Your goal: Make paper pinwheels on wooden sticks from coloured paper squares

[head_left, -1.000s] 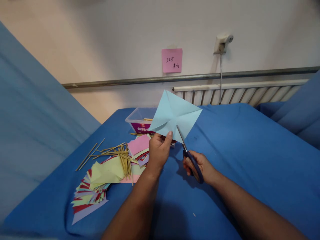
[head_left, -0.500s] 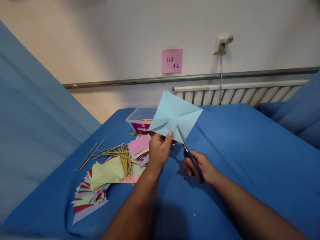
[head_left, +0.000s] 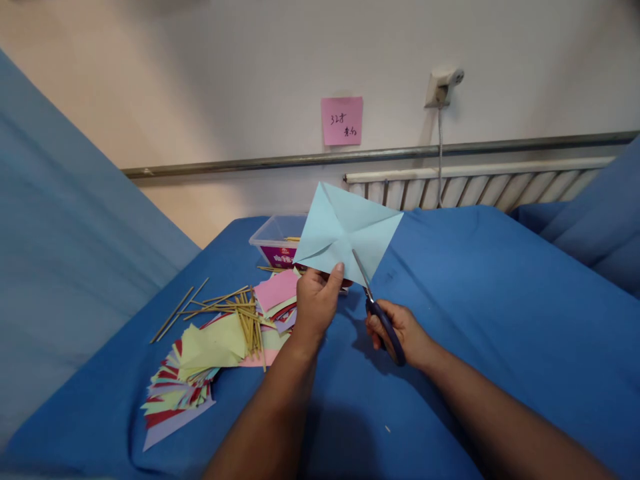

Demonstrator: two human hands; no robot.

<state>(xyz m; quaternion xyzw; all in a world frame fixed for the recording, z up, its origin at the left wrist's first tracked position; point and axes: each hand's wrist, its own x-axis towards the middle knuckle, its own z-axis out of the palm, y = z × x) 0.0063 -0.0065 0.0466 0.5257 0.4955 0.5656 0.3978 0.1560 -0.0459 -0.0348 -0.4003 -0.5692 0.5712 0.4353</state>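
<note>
A light blue square of paper with crossing diagonal creases is held up over the table. My left hand pinches its lower edge, thumb on the near face. In my right hand is a pair of scissors with dark blue handles. The scissors' blades lie along the crease at the paper's lower right corner, the tip short of the centre. One blade shows in front of the sheet; the other is hidden.
Left of my hands lie a fan of coloured paper, a pink paper stack and several thin sticks. Behind them stands a clear plastic box. A blue cloth covers the table, with a radiator at the wall.
The paper has tilted slightly and its upper corner has shifted a little left. My hands and the scissors stay nearly in place against the paper.
</note>
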